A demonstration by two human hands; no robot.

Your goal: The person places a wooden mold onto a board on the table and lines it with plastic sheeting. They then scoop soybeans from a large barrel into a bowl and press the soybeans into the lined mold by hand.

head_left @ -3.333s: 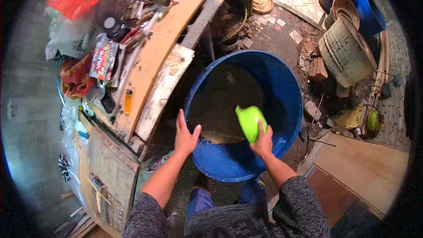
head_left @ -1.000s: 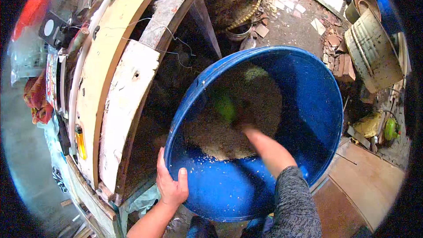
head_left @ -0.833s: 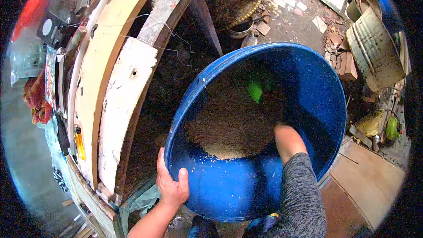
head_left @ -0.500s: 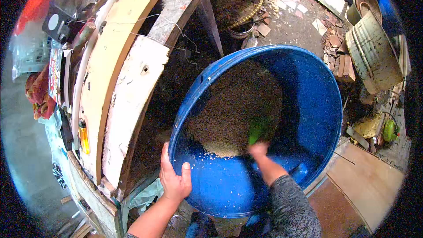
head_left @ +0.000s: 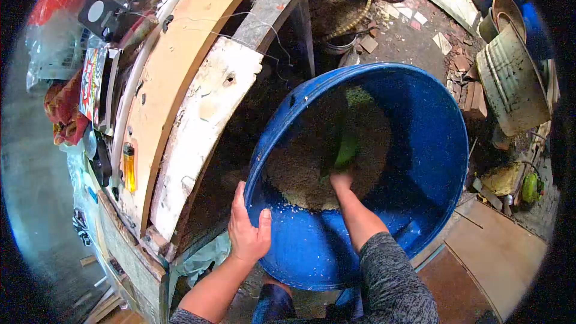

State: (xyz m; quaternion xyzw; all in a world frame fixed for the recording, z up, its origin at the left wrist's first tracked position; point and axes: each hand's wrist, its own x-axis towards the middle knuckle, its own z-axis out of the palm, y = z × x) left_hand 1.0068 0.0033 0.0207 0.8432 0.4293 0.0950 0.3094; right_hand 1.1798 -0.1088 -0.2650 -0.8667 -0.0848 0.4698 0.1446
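Note:
A big blue plastic barrel [head_left: 312, 258] leans with its mouth toward me. Inside it lies a heap of brown, grain-like material [head_left: 300, 159], with paler bits along its lower edge. My left hand [head_left: 249, 234] grips the barrel's left rim, thumb on the inner side and fingers along the outside. Deep in the barrel, my right hand [head_left: 342, 181] is closed around a green scoop-like tool [head_left: 347, 149], held against the heap. Shadow hides the tool's full shape. Some pale material [head_left: 359, 96] shows just beyond the tool.
To the left, a wooden bench [head_left: 198, 105] carries a yellow lighter [head_left: 129, 168] and clutter. Thin wire [head_left: 282, 39] sticks out from it. Broken bricks [head_left: 474, 99] and a dented metal tub [head_left: 513, 78] stand at right, above wooden boards [head_left: 495, 246]. A round basket [head_left: 360, 18] sits behind the barrel.
My right hand and the green tool have moved slightly left and farther into the heap. Pale material now shows beyond the tool. My left hand stays on the rim; the view has shifted slightly.

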